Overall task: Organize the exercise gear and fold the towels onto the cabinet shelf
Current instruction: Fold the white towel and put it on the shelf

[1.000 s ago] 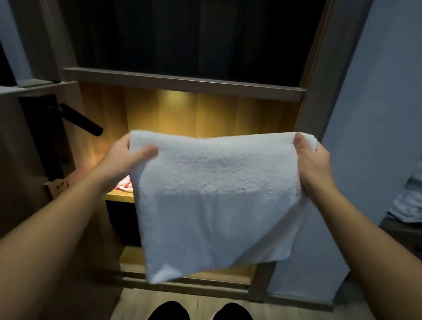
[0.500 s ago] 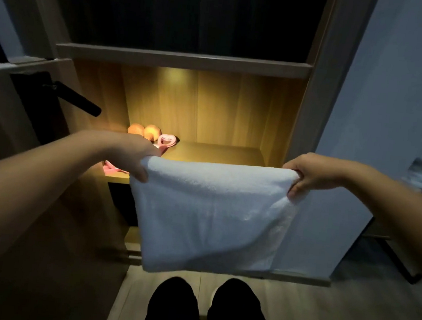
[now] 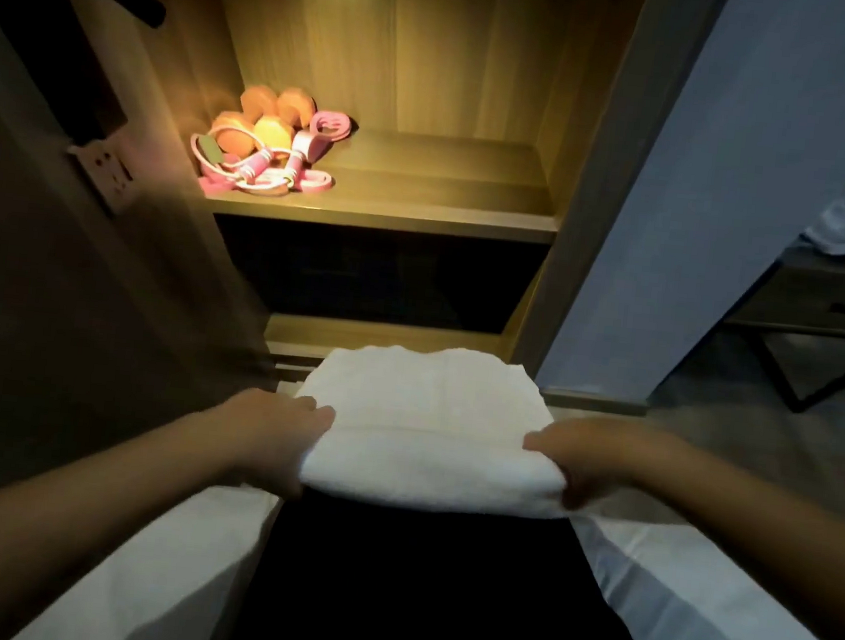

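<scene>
The left hand (image 3: pixel 274 439) and the right hand (image 3: pixel 597 465) each grip one end of the folded towel (image 3: pixel 426 423) between them, I think to keep the fold tidy before it goes to the shelf (image 3: pixel 438 187) ahead.

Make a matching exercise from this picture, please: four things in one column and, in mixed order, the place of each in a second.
Things
1. white towel
2. orange dumbbells
3. pink rope and bands
4. wall socket

Places
A. on the dark panel at the far left
B. back left of the lit shelf
C. held between left hand and right hand
D. on the shelf, in front of the dumbbells

Pairs: 1-C, 2-B, 3-D, 4-A
</scene>
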{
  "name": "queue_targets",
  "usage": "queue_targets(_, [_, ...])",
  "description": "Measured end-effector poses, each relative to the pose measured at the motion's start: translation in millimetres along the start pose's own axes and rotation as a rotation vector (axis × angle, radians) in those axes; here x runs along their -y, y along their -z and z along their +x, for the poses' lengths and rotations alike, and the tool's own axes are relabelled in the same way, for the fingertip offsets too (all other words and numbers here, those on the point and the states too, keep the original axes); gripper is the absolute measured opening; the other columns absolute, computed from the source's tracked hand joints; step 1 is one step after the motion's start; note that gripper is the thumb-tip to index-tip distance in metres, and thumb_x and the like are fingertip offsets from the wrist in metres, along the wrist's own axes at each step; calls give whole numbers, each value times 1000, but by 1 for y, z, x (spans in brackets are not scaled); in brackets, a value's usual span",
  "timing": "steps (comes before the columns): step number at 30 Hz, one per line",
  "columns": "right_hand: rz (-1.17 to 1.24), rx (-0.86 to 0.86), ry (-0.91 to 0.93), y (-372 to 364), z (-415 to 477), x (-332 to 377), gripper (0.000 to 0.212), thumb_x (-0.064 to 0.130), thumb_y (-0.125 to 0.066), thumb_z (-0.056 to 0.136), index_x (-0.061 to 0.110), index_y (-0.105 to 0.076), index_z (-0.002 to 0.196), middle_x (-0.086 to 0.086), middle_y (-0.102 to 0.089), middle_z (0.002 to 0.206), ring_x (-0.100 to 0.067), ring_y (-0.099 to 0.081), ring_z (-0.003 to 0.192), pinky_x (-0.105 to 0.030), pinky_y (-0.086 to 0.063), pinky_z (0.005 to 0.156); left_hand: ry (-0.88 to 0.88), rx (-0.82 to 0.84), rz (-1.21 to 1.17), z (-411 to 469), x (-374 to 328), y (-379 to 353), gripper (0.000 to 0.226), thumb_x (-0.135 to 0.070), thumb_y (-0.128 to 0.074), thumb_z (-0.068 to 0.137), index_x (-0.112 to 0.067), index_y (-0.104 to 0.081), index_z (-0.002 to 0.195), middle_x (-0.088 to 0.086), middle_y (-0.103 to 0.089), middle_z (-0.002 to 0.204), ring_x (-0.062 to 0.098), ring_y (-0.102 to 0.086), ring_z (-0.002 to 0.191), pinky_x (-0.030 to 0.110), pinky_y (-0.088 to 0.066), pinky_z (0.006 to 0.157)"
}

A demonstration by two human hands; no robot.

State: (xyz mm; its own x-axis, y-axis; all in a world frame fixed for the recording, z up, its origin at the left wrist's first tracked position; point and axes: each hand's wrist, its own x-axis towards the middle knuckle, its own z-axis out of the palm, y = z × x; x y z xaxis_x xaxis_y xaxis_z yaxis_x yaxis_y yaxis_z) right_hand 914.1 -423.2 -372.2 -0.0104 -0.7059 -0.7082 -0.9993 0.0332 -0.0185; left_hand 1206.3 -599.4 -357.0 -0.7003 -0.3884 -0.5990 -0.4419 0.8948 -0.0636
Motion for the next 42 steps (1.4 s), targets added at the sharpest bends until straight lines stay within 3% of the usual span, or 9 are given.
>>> queue_targets(5, [-14, -486, 77, -36, -6, 48, 61, 46, -64, 88, 31, -34, 139, 2, -42, 136, -18, -45, 119, -34, -43, 99, 6, -559, -13, 15, -60, -41, 42, -36, -75, 77, -23, -51, 108, 0, -57, 104, 16, -55, 88, 25, -34, 65])
queue_targets(10, [-94, -905, 47, -27, -14, 53, 35, 18, -82, 70, 13, -62, 98, -10, -62, 90, -27, -62, 74, -29, -41, 51, -149, -922, 65, 15, -45, -36, 38, -15, -83, 60, -18, -60, 91, 2, -58, 80, 19, -55, 65, 25, -29, 55])
queue_targets(15, [-105, -396, 218, -34, -14, 51, 48, 61, -54, 89, 26, -47, 121, 3, -49, 115, -11, -48, 95, -20, -34, 73, -354, -523, -92, -7, -30, -68, 44, -59, -55, 86, -27, -54, 115, -8, -52, 110, 9, -50, 93, 22, -39, 75])
queue_targets(19, [315, -226, 233, 4, 3, 42, 72, 85, -27, 77, 29, -57, 110, 7, -57, 107, -11, -55, 93, -32, -47, 81, 267, -755, -800, -30, 1, -86, 25, -41, -55, 95, -20, -57, 109, -5, -52, 109, 10, -54, 90, 28, -47, 75])
queue_targets(21, [371, -310, 264, 17, 30, 49, 65, 73, -29, 87, 25, -57, 123, 2, -57, 122, -17, -54, 110, -40, -44, 98, 586, -594, -1435, -31, 13, -87, 21, -28, -51, 100, -10, -58, 108, 9, -61, 101, 16, -63, 77, 31, -52, 69])
queue_targets(24, [355, -325, 261, 31, 74, 71, 62, 61, -28, 98, 25, -36, 148, 1, -36, 154, -21, -34, 140, -45, -26, 116, 533, -241, -2079, -26, 28, -85, 39, -33, -38, 104, -1, -60, 104, 12, -66, 79, 17, -65, 64, 30, -53, 62])
queue_targets(30, [305, -403, 218, 19, 123, 91, 64, 64, -24, 97, 36, -16, 154, 6, -10, 164, -18, -8, 151, -47, -5, 121, 220, 269, -2319, -12, 40, -72, 53, -36, -78, 72, 0, -70, 110, 9, -68, 89, 17, -69, 75, 21, -54, 63])
queue_targets(35, [350, -497, 213, 5, 132, 88, 66, 66, -18, 94, 37, -20, 153, 6, -14, 163, -16, -13, 149, -45, -7, 120, -134, 452, -2255, 11, 35, -60, 71, -45, -88, 64, -15, -68, 124, 18, -62, 130, 36, -60, 120, 46, -56, 89])
queue_targets(42, [471, -546, 225, 1, 138, 83, 53, 55, -29, 101, 35, -32, 150, 9, -26, 160, -11, -22, 146, -43, -16, 120, -244, 532, -2229, 28, 36, -48, 82, -45, -93, 54, -15, -61, 123, 16, -68, 115, 33, -68, 104, 42, -59, 78])
